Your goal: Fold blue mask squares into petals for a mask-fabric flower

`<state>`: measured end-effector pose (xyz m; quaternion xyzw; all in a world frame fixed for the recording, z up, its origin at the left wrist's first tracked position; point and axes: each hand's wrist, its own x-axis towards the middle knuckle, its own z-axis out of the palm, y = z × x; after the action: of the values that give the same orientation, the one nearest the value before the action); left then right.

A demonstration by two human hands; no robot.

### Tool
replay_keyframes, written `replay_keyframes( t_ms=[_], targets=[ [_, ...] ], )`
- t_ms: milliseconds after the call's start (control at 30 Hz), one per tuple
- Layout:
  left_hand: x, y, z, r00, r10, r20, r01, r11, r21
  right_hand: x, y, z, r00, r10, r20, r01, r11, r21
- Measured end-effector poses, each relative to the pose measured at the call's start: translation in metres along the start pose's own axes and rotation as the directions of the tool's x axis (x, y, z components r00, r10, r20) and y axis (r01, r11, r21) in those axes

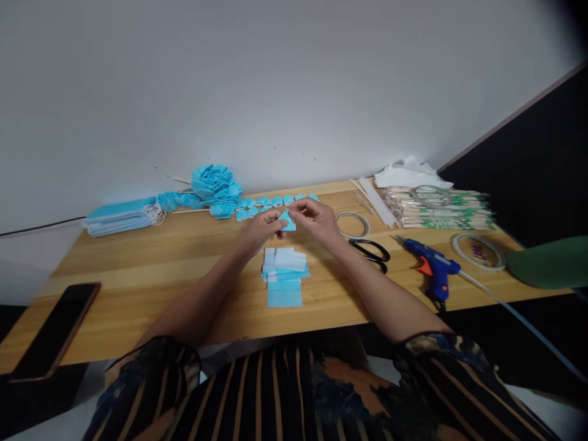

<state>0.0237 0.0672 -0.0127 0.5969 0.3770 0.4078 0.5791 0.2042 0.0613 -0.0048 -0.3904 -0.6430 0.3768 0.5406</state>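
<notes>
I see a light wooden desk point(151, 269) pushed against a plain white wall point(257, 86). To the right a dark panel point(537, 159) meets the wall; lighting is even.

No text, brand, number or sign could be read anywhere in the view. The wrapped chopstick packets point(441, 208), lying well to the right of the right hand point(316, 222), carried green printing, but it was too small and blurred to make out. The tape roll point(478, 251) farther right showed small coloured marks inside its ring, and these were equally unreadable. The blue glue gun point(434, 266), to the right of and nearer than that hand, bore no label that could be seen. The dark phone point(57, 331), far to the left of the left hand point(263, 228), had a blank screen.
</notes>
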Motion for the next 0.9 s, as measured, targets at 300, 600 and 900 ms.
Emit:
replay_keyframes(
  t_ms=[300, 600, 900],
  targets=[
    [-0.001, 0.004, 0.003, 0.999, 0.04, -0.018, -0.038, 0.998, 0.056, 0.004, 0.008, -0.001, 0.997, 0.06, 0.051, -0.061, 0.998, 0.03],
    [-0.001, 0.004, 0.001, 0.999, 0.033, 0.04, -0.03, 0.997, -0.067, -0.004, -0.005, -0.002, 0.988, -0.146, 0.058, 0.154, 0.975, -0.16],
    [-0.005, 0.013, 0.005, 0.997, 0.046, 0.054, -0.035, 0.98, -0.197, 0.001, 0.003, -0.013, 0.894, -0.427, 0.134, 0.445, 0.819, -0.362]
  ],
)
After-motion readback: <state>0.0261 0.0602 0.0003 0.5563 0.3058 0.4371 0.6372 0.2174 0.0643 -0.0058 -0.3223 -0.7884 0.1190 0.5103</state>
